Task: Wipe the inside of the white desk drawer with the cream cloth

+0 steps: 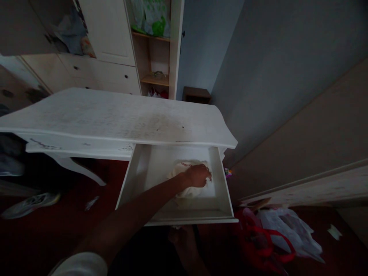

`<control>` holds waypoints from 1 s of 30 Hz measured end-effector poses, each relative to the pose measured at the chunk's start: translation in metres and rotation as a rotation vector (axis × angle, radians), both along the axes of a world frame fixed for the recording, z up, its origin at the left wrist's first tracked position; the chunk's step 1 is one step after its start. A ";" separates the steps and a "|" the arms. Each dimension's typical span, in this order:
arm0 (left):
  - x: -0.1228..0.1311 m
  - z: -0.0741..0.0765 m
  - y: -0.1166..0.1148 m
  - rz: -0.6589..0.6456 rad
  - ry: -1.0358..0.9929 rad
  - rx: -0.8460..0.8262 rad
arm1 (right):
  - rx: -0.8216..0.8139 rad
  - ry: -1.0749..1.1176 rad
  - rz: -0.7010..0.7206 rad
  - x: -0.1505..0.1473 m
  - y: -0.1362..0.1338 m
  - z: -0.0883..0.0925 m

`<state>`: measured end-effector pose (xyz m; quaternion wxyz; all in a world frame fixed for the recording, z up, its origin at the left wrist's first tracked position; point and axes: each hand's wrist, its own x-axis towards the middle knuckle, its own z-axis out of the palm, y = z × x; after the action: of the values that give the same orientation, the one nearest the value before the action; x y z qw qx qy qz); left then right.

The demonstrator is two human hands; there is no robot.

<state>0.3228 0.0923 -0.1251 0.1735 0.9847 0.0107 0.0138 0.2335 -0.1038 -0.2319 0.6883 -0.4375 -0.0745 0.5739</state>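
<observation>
My left hand point(199, 175), reaching in from the lower left, is closed on a white cloth point(188, 191) inside a pulled-out drawer point(156, 168). Part of the cloth is bunched under the fingers, pressed against the drawer's bottom, and reddish marks show along its upper edge. The drawer belongs to a white table point(115, 111) with a smudged, dirty top. Below the drawer front, in shadow, my right hand point(179, 234) looks curled, with a small white bit at its fingertips. What it holds is too dark to make out.
A white wardrobe point(112, 34) with open shelves stands behind the table. A grey-blue wall point(276, 65) runs along the right. On the red floor lie a red bag point(253, 237), a white plastic bag point(290, 230) and a shoe point(31, 205). A brown box point(197, 94) sits in the corner.
</observation>
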 end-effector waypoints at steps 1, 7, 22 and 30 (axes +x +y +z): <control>-0.006 0.000 -0.004 -0.038 0.028 -0.033 | -0.025 0.056 -0.010 0.000 0.002 0.002; -0.051 0.005 -0.013 -0.191 0.155 -0.338 | -0.099 0.255 -0.063 0.002 0.010 0.013; -0.195 0.120 0.036 0.431 -0.247 0.092 | -0.071 0.247 -0.081 0.005 0.003 -0.002; -0.243 0.084 0.067 0.589 -0.339 0.045 | -0.071 0.288 -0.067 0.008 0.001 0.005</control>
<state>0.0801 0.1590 -0.0410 0.1397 0.9265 0.2656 0.2271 0.2415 -0.1024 -0.2265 0.6949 -0.3767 0.0601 0.6096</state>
